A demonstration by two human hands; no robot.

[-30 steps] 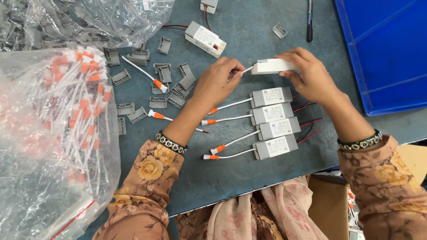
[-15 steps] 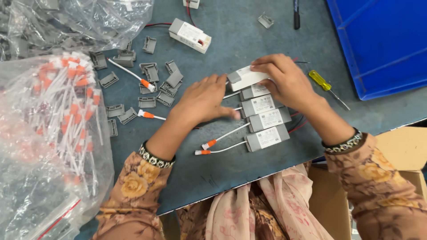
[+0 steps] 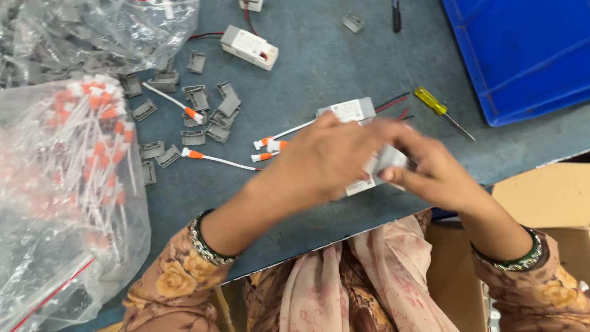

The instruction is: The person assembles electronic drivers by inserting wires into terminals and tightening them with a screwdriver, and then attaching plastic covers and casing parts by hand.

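Note:
Several small white driver boxes [image 3: 349,110] with red and black leads lie bunched on the blue-grey table [image 3: 319,67]. Their white wires with orange ends [image 3: 270,145] stick out to the left. My left hand [image 3: 326,157] lies over the bunch from the left, covering most of it. From the right, my right hand [image 3: 430,175] pinches the end of one box [image 3: 391,158]. Both hands are motion-blurred. The lower boxes are hidden under my hands.
A clear bag of orange-tipped white wires [image 3: 74,160] fills the left. A bag of grey clips [image 3: 92,31] lies at the top left, with loose grey clips [image 3: 196,117] beside it. Another white box [image 3: 249,46], a yellow screwdriver [image 3: 436,104], a blue bin [image 3: 522,49] and a cardboard box [image 3: 547,197] are nearby.
My right hand set a box at the top of the row. Both hands then closed in over the row and pushed the boxes together into a bunch.

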